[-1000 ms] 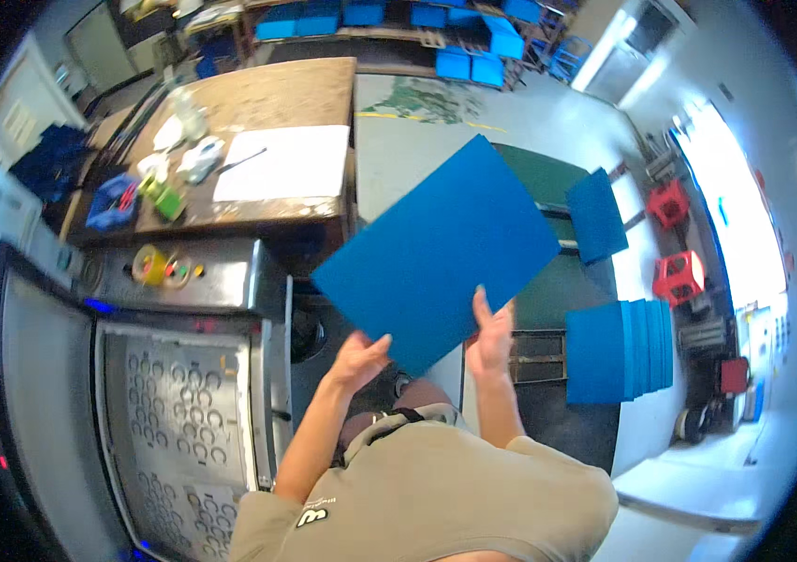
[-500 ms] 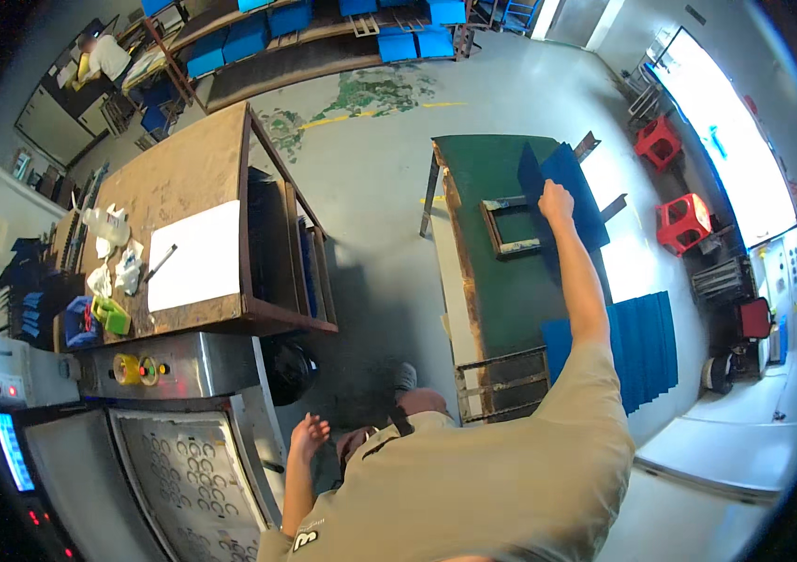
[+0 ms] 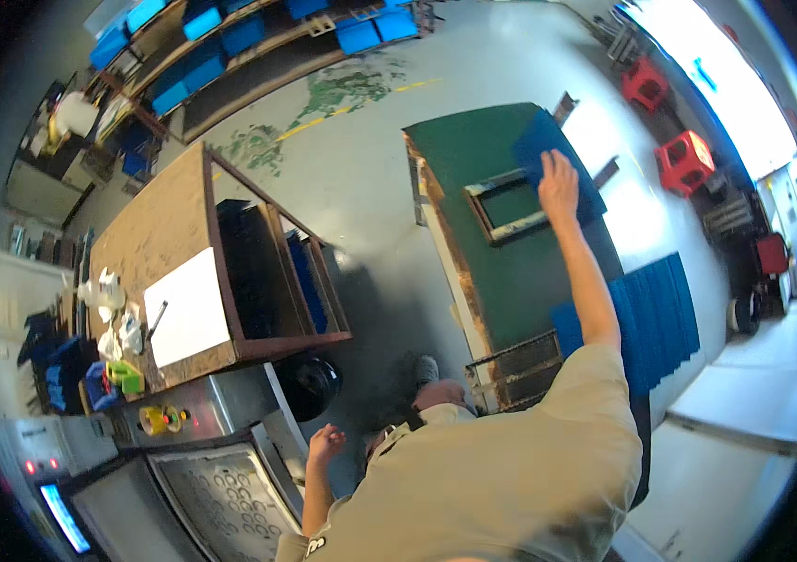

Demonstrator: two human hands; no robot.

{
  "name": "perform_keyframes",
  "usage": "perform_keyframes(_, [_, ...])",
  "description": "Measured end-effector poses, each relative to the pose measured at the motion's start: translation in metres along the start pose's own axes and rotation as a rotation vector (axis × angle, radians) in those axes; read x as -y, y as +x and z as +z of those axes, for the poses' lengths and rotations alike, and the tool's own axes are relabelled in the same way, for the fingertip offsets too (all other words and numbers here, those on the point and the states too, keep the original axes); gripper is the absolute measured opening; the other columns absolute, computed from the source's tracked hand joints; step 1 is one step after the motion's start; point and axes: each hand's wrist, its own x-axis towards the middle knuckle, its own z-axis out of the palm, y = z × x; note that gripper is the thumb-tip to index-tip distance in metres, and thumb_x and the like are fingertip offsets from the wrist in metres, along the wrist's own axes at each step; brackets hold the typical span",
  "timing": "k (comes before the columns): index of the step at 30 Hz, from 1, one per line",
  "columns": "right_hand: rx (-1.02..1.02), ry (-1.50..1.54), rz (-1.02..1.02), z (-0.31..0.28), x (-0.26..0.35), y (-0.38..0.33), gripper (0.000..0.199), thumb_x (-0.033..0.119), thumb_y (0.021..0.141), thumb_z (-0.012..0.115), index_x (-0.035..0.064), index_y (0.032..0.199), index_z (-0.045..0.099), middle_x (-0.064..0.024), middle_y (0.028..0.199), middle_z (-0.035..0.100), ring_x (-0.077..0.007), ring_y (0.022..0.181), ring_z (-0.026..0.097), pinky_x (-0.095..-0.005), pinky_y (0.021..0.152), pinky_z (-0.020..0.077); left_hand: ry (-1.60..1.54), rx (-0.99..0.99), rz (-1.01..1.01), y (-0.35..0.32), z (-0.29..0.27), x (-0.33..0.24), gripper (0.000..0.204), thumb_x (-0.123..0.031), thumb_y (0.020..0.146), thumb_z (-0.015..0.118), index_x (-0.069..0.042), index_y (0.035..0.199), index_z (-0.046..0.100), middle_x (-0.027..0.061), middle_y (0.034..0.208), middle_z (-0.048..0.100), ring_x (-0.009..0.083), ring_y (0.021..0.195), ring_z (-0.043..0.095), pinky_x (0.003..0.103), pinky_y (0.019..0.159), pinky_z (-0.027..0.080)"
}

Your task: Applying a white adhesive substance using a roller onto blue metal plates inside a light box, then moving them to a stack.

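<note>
My right arm reaches forward over the green-topped table [image 3: 473, 140]. My right hand [image 3: 560, 184] is at the edge of the dark blue sheets [image 3: 575, 148] lying at the table's far right corner. Its fingers are stretched out and slightly apart; no sheet is visibly gripped. Left of it, a worn rectangular frame [image 3: 495, 230] rests on the green top. More blue sheets [image 3: 656, 318] lie fanned out in an overlapping row by my right arm. My left hand [image 3: 326, 442] hangs low by my side, fingers loosely curled and apart, holding nothing visible.
On the left is a wooden workbench [image 3: 160, 220] with white paper [image 3: 188, 309], a pen and a bottle. A metal machine [image 3: 221, 412] with buttons stands close by. Red stools [image 3: 684, 161] stand along the right wall. Shelves with blue bins [image 3: 356, 36] are behind. A person [image 3: 75, 114] sits far left.
A blue sheet held upright in my right hand has come down onto the others, and the fingers have straightened off it. The whole view has turned slightly.
</note>
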Motion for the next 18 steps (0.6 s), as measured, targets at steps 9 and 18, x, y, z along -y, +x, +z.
perform_keyframes(9, [0.189,0.248,0.556,-0.164,0.012,-0.223,0.044,0.013,0.083,0.071,0.0049,0.123,0.057,-0.0141,0.138,0.047,-0.0342,0.129,0.044,-0.0469,0.105,0.0376,0.528,0.083,0.01,0.004,0.066,-0.025,0.029,-0.034,0.098,0.057,-0.009,0.111,0.06,0.0099,0.094,0.071,0.0229,0.083,0.07,0.037,0.072,0.055])
perform_keyframes(18, [0.203,-0.069,0.724,-0.214,-0.068,-0.343,0.046,0.027,0.085,0.071,0.0029,0.122,0.059,-0.0163,0.137,0.051,-0.0352,0.13,0.045,-0.0485,0.108,0.0346,0.847,0.097,-0.025,0.026,0.038,-0.035,0.034,-0.037,0.097,0.058,-0.007,0.112,0.06,0.0124,0.094,0.071,0.0242,0.079,0.069,0.038,0.064,0.053])
